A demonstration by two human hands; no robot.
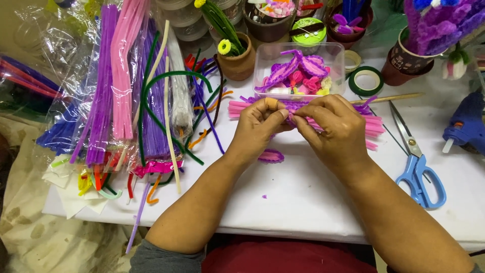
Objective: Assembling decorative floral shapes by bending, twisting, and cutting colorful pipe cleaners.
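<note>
Both hands (295,121) pinching perhaps a purple pipe cleaner (291,120), clear box (299,71) behind, blue scissors (417,169) right

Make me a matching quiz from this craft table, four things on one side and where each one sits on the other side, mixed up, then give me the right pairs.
Things
1. blue-handled scissors
2. clear plastic box of pink and purple pieces
3. blue glue gun
4. small purple and pink petal shape

Places
A. at the far right edge of the white table
B. on the table just below the left hand
C. behind both hands, toward the pots
D. right of the right hand, blades pointing away from the person

Pairs: 1-D, 2-C, 3-A, 4-B
</note>
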